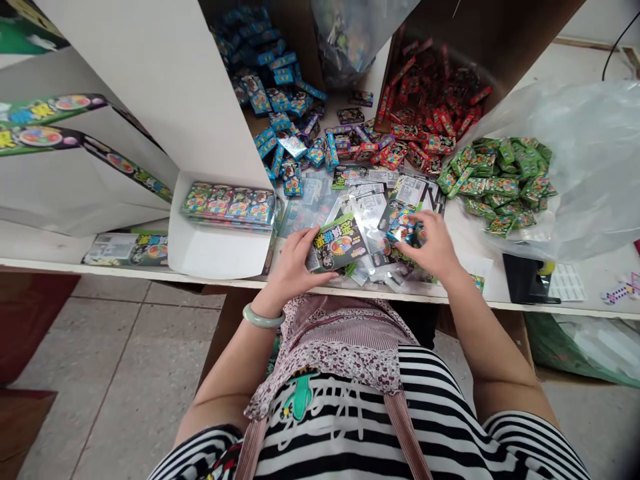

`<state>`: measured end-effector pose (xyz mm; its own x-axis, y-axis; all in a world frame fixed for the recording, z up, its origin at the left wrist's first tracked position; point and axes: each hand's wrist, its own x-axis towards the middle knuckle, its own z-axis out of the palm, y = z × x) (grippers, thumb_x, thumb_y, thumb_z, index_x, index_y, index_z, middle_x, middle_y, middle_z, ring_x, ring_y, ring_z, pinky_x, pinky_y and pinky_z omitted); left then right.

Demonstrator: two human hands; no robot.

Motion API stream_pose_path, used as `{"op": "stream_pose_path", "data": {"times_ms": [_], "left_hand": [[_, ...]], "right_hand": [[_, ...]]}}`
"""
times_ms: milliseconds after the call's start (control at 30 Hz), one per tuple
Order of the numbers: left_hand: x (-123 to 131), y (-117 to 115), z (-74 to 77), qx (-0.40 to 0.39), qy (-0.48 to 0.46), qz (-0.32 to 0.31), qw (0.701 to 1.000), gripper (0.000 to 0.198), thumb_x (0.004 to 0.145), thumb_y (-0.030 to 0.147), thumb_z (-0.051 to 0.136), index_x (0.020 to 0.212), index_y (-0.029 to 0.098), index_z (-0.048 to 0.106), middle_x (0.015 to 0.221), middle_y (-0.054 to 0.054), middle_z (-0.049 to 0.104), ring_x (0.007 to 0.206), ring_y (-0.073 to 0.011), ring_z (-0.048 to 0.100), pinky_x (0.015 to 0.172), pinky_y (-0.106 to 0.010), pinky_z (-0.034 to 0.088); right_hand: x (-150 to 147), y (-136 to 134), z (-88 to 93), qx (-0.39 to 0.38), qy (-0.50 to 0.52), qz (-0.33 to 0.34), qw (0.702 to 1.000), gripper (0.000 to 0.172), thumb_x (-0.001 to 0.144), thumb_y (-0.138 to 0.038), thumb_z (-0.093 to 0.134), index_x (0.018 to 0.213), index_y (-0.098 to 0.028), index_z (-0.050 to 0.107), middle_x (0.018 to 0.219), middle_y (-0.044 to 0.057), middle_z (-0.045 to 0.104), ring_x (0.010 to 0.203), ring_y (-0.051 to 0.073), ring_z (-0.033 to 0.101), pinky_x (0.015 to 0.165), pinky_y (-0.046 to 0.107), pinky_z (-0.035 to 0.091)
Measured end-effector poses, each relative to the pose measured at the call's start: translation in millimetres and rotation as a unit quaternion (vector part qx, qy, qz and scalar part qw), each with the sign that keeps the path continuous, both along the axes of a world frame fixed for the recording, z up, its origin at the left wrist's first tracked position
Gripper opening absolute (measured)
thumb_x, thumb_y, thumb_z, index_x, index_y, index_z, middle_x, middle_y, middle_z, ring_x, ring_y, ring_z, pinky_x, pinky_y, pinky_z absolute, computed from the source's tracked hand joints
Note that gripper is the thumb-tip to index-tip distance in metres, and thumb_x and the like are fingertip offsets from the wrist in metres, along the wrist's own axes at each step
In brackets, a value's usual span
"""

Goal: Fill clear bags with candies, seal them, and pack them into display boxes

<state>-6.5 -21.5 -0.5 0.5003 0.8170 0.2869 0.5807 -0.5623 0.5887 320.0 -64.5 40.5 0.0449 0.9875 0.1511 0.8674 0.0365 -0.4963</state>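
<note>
My left hand grips a black-and-green printed packet by its left side, thumb along the lower edge and fingers at the upper corner. To its right, my right hand is closed around a small blue box, which it holds between thumb and fingers just above the table. Beneath both hands lies a pile of clear bags with printed cards. Whether more than one box is in my right hand I cannot tell.
Blue boxes spill from a carton at the back left, red boxes from one at the back right. Purple boxes lie between. Green boxes fill a clear bag on the right. A white carton holds stacked filled packets at left.
</note>
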Motion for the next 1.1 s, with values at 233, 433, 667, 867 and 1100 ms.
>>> {"op": "stream_pose_path", "data": {"times_ms": [233,433,667,867,1100], "left_hand": [[3,-5,6.6,0.056,-0.001,-0.075,0.996,0.102,0.076,0.058,0.079,0.157,0.022,0.028,0.139,-0.017,0.05,0.129,-0.0362,0.053,0.111,-0.053,0.045],[7,-7,8.5,0.039,0.012,-0.12,0.992,0.104,0.075,0.057,0.08,0.158,0.021,0.027,0.139,-0.019,0.05,0.13,-0.0372,0.051,0.112,-0.054,0.043],[16,-4,9.9,-0.009,-0.006,-0.132,0.991,0.103,0.072,0.057,0.082,0.155,0.021,0.032,0.14,-0.019,0.05,0.131,-0.0369,0.051,0.113,-0.054,0.043],[29,-11,5.7,0.007,-0.029,-0.077,0.997,0.104,0.068,0.053,0.086,0.151,0.019,0.034,0.137,-0.018,0.051,0.128,-0.0355,0.054,0.109,-0.052,0.047],[48,-25,4.0,0.098,-0.03,0.006,0.995,0.099,0.069,0.047,0.086,0.147,0.018,0.032,0.137,-0.02,0.055,0.126,-0.0368,0.056,0.107,-0.053,0.045]], "right_hand": [[6,-5,71.1,-0.002,-0.012,0.315,0.949,0.055,0.084,-0.03,0.069,0.138,-0.028,0.058,0.146,0.012,0.049,0.137,0.034,0.049,0.115,0.055,0.041],[-3,6,77.2,-0.042,-0.063,0.376,0.923,0.053,0.085,-0.028,0.068,0.136,-0.023,0.062,0.143,0.015,0.051,0.133,0.034,0.051,0.111,0.055,0.046],[-10,15,74.1,-0.07,-0.085,0.351,0.93,0.054,0.079,-0.032,0.076,0.131,-0.022,0.066,0.135,0.015,0.056,0.126,0.037,0.054,0.107,0.058,0.047],[-15,12,55.5,-0.056,0.034,0.333,0.941,0.085,0.075,-0.051,0.082,0.148,-0.025,0.047,0.15,0.015,0.046,0.141,0.038,0.044,0.115,0.059,0.04],[-47,-26,15.3,0.023,0.114,0.156,0.981,0.048,0.086,-0.051,0.071,0.128,-0.03,0.061,0.157,0.011,0.032,0.149,0.039,0.032,0.119,0.063,0.033]]}}
